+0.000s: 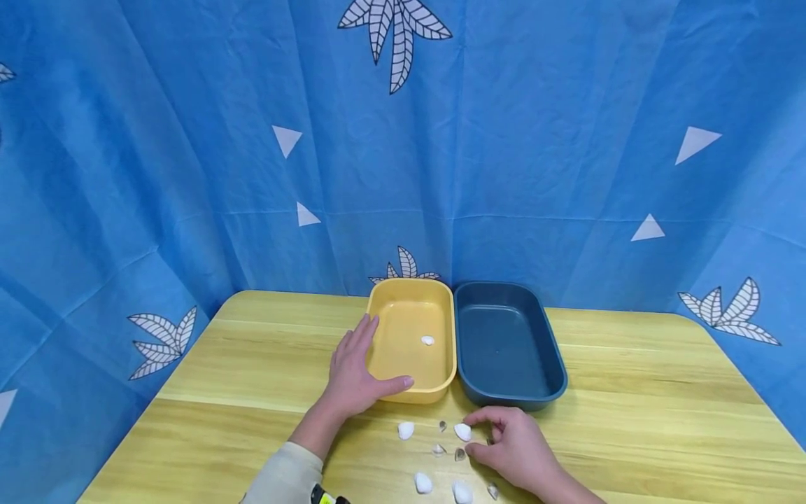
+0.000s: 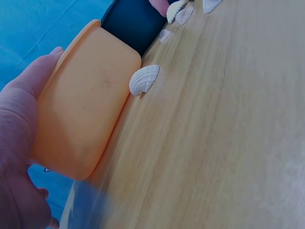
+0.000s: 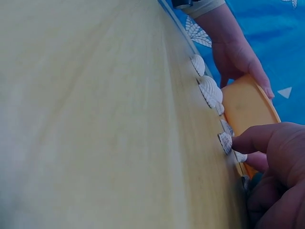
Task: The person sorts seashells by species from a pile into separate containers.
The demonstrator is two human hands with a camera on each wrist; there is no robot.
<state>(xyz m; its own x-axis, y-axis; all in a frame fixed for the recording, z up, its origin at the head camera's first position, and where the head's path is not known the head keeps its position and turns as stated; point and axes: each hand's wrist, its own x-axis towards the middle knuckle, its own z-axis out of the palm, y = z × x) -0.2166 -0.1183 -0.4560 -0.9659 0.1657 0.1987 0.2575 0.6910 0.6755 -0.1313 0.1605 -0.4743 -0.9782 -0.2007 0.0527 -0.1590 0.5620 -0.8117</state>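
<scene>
My left hand (image 1: 355, 378) is spread around the near-left corner of a yellow plastic tray (image 1: 412, 315), its thumb along the front rim and its fingers at the left side. One white seashell (image 1: 427, 340) lies inside that tray. Low over the table, my right hand (image 1: 513, 448) has its index fingertip against a white seashell (image 1: 462, 432). The thumb tip (image 3: 238, 143) is just below, close to a small brown seashell (image 3: 225, 142), and looks apart from the white one. Left of them is another white seashell (image 2: 144, 79), by the yellow tray's front.
A dark blue tray (image 1: 504, 336) stands against the yellow tray's right side, with no shells visible in it. Several more white and brown shells, including a white seashell (image 1: 423, 483), lie nearer on the wooden table (image 1: 630, 420). A blue curtain (image 1: 535, 140) hangs behind.
</scene>
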